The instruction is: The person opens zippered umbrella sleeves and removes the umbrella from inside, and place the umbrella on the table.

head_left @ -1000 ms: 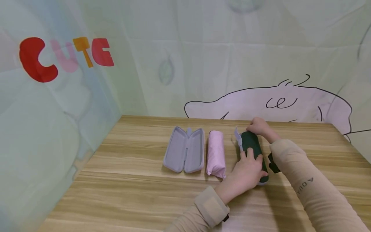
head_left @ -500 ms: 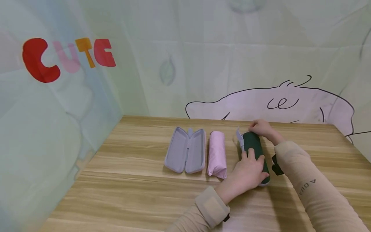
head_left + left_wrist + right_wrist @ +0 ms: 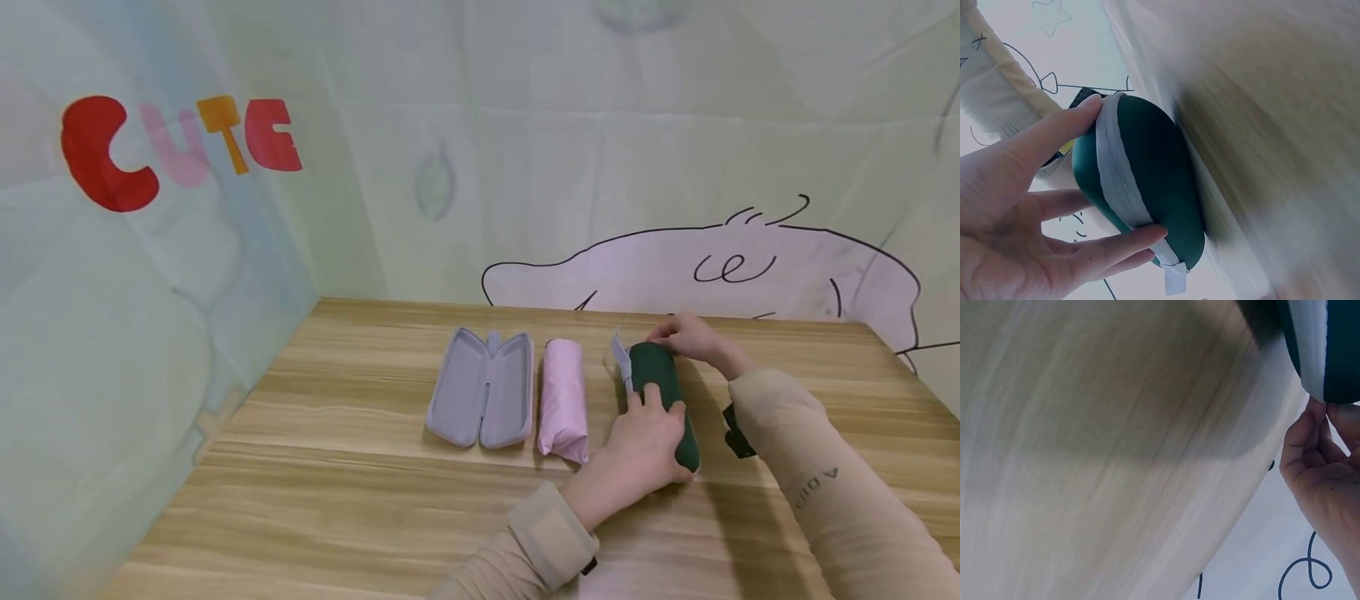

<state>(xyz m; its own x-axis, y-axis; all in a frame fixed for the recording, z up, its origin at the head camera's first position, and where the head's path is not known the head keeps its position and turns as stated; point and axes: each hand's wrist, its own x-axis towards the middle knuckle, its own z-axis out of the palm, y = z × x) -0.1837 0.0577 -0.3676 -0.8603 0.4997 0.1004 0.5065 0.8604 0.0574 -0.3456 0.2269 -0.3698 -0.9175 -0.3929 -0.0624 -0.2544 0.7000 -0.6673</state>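
A rounded dark green case (image 3: 656, 367) with a grey zipper band lies lengthwise on the wooden table. A grey fabric tab (image 3: 621, 354) sticks up on its left side. My left hand (image 3: 637, 446) grips the case near its front end; in the left wrist view, the thumb and fingers (image 3: 1129, 247) span the zipper band (image 3: 1119, 169). At the far end my right hand (image 3: 693, 340) pinches with thumb and fingertips. The right wrist view has those pinching fingers (image 3: 1316, 415) at the end of the zipper band; the zipper pull itself is hidden.
To the left of the green case lies a pink fabric-covered roll (image 3: 562, 396). Beside it, a hinged grey case (image 3: 480, 392) lies spread open. Printed cloth (image 3: 525, 192) hangs behind and left of the wooden table (image 3: 315, 483).
My right hand and forearm have shifted a little to the right along the far end of the green case. My left hand keeps its grip, and the view has turned slightly.
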